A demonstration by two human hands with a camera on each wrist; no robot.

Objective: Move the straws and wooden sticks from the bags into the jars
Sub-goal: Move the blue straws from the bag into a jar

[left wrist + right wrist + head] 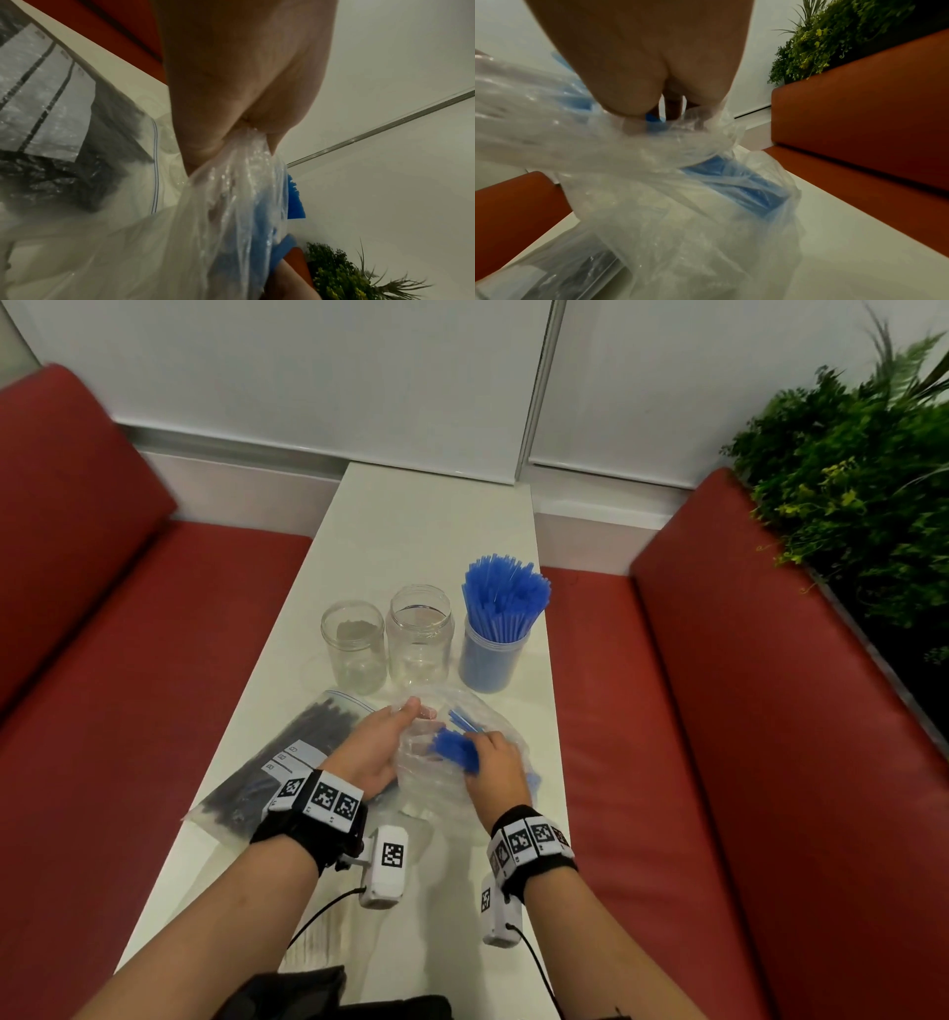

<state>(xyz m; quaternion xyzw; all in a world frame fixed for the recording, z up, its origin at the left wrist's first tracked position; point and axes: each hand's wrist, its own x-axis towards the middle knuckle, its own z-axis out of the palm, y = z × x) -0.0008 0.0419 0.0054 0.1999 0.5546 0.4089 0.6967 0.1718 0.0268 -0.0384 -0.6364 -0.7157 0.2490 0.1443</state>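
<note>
A crumpled clear plastic bag [452, 711] lies on the white table [436, 531] in front of the jars. My left hand [382, 742] pinches its rim [246, 142] and holds it open. My right hand [495, 762] reaches into the bag and grips a bundle of blue straws [454, 749]; more blue straws [744, 182] lie lower in the bag. Two empty glass jars [354, 647] [420, 634] stand behind, and a third jar [490, 654] at the right is full of blue straws [506, 593]. A zip bag of dark sticks [287, 757] lies at the left.
Red benches [128, 711] [744, 762] run along both sides of the narrow table. A green plant [862, 480] stands at the far right. The far half of the table holds nothing in view.
</note>
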